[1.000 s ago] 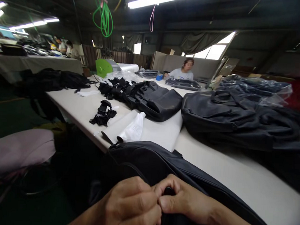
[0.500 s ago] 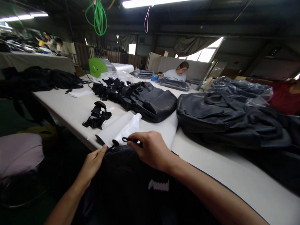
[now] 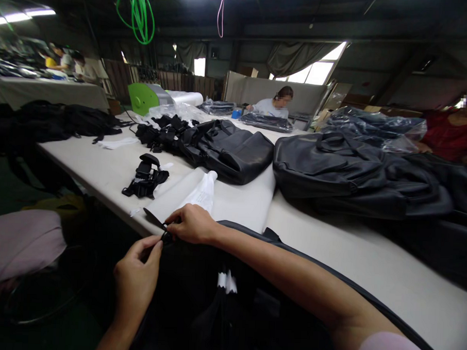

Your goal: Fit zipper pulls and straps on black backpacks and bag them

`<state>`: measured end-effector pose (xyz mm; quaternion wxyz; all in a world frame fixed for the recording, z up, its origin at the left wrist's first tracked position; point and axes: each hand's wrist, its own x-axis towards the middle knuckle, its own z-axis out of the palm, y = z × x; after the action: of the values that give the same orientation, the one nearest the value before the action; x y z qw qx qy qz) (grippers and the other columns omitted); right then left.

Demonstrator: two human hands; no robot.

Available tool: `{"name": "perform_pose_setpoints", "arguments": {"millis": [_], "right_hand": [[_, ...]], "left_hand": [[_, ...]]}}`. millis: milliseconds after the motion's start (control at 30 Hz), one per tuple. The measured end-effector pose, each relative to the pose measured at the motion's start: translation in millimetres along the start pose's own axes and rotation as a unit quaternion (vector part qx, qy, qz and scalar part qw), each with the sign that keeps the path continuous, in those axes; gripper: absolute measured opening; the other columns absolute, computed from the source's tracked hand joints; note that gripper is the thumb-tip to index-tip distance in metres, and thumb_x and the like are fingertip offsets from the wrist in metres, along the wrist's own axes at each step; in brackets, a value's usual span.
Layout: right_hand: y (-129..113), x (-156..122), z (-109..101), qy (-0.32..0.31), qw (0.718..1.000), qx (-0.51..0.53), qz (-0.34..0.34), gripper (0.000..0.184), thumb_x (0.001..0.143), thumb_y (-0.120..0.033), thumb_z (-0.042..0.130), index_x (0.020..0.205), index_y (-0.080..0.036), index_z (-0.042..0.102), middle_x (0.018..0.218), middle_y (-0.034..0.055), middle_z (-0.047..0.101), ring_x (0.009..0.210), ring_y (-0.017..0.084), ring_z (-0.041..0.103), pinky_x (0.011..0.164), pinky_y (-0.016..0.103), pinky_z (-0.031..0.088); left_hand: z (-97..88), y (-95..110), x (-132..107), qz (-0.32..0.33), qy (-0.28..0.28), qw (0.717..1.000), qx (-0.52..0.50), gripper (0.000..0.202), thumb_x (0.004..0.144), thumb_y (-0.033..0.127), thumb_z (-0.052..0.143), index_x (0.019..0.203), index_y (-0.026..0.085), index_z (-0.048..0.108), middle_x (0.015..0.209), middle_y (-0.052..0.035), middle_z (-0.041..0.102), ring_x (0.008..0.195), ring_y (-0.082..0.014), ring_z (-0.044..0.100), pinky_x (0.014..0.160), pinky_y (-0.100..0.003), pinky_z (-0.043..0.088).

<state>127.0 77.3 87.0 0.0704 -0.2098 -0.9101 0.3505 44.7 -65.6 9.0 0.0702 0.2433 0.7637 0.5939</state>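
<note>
A black bag (image 3: 251,310) lies across my lap and the near table edge, its corner by the white table (image 3: 368,274). My right hand (image 3: 190,224) pinches a small black zipper pull (image 3: 166,237) at that corner, fingers closed. My left hand (image 3: 136,276) sits just below it, thumb and forefinger closed on the bag's corner fabric beside the pull. A thin black strap end (image 3: 152,217) sticks out to the left of the hands. A white label (image 3: 226,281) shows on the bag's dark panel.
On the table lie a rolled white sheet (image 3: 199,194), a black strap bundle (image 3: 144,177), finished black bags (image 3: 229,149) (image 3: 334,171) and bagged ones (image 3: 374,130). A person sits at the far end (image 3: 276,103), another in red at right (image 3: 455,135). A pink cushion (image 3: 19,240) sits at left.
My right hand slid left and down along the bag's edge to its corner. My left hand rose and closed on the corner beside it. The view shifted slightly right.
</note>
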Motion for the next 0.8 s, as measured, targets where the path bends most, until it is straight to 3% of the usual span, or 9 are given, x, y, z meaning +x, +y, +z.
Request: {"name": "perform_pose_setpoints", "arguments": {"millis": [100,200,333,567,700,800], "right_hand": [[4,10,6,-0.019,1.0,0.01,0.012,0.026,0.088,-0.019,0.068,0.111,-0.016,0.08,0.086,0.0047,0.078,0.09,0.02,0.072,0.076,0.023,0.049],[10,14,8,-0.018,1.0,0.02,0.016,0.026,0.087,-0.019,0.069,0.111,-0.015,0.08,0.097,0.0057,0.078,0.093,0.019,0.072,0.077,0.022,0.05],[12,13,8,-0.013,0.999,0.03,0.016,0.027,0.089,-0.021,0.069,0.114,-0.016,0.079,0.094,0.0046,0.079,0.092,0.019,0.073,0.076,0.021,0.052],[8,11,9,-0.011,1.0,0.005,0.022,0.028,0.086,-0.021,0.07,0.111,-0.018,0.08,0.092,0.0056,0.078,0.093,0.021,0.072,0.077,0.024,0.052],[10,11,13,0.009,1.0,-0.014,0.025,0.028,0.082,-0.016,0.069,0.107,-0.018,0.082,0.101,0.0098,0.078,0.104,0.028,0.07,0.088,0.032,0.051],[16,12,14,-0.001,0.999,0.015,0.041,0.024,0.078,-0.012,0.071,0.099,-0.016,0.083,0.094,0.0092,0.078,0.098,0.027,0.071,0.084,0.03,0.052]], "left_hand": [[4.9,-12,-5,0.089,0.042,0.994,0.045,0.046,0.069,0.057,0.059,0.086,0.017,0.073,0.096,-0.0119,0.073,0.094,-0.0307,0.067,0.094,-0.044,0.048],[6.2,-20,5,0.124,0.02,0.99,0.061,0.043,0.073,0.057,0.064,0.089,0.019,0.073,0.089,-0.0074,0.075,0.082,-0.0258,0.071,0.08,-0.037,0.053],[5.6,-24,20,0.191,0.006,0.978,0.08,0.032,0.081,0.052,0.064,0.08,0.021,0.074,0.078,-0.0022,0.074,0.07,-0.0196,0.07,0.067,-0.029,0.052],[14.5,-36,8,0.344,0.104,0.925,0.127,0.026,0.096,0.035,0.059,0.087,0.014,0.07,0.085,-0.0045,0.071,0.076,-0.0162,0.067,0.073,-0.024,0.049],[16.3,-40,5,0.384,0.117,0.904,0.149,0.02,0.098,0.028,0.06,0.088,0.012,0.068,0.085,-0.0045,0.07,0.078,-0.0155,0.067,0.076,-0.023,0.049],[14.7,-37,5,0.391,0.122,0.899,0.158,0.017,0.097,0.026,0.062,0.088,0.013,0.067,0.084,-0.0039,0.069,0.075,-0.0152,0.066,0.073,-0.023,0.049]]}}
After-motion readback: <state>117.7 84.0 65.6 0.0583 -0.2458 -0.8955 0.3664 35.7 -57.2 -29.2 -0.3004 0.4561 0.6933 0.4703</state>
